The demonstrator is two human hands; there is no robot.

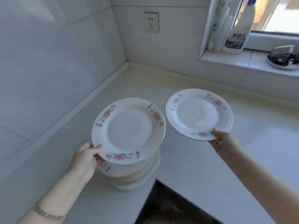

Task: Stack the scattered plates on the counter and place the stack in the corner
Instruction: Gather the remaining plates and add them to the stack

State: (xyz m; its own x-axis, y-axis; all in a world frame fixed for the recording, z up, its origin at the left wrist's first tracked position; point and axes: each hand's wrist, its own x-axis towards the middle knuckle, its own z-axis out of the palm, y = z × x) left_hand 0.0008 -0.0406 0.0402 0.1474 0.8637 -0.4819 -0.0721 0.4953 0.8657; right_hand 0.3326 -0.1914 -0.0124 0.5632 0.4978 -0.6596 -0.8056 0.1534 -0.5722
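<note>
A stack of white plates (132,177) with flowered rims stands near the counter's inner front edge. Just above the stack, my left hand (87,157) grips the near-left rim of a flowered plate (129,130), held tilted with its face toward me. My right hand (224,141) pinches the near rim of a second flowered plate (199,113), held in the air to the right of the first. The two held plates do not touch. The counter's corner (129,65) lies behind them at the tiled walls.
A wall socket (151,22) sits above the corner. On the window sill at the back right stand a white bottle (237,38) and a metal dish with dark items (284,58). The white counter (242,159) wraps around a dark floor gap (169,206).
</note>
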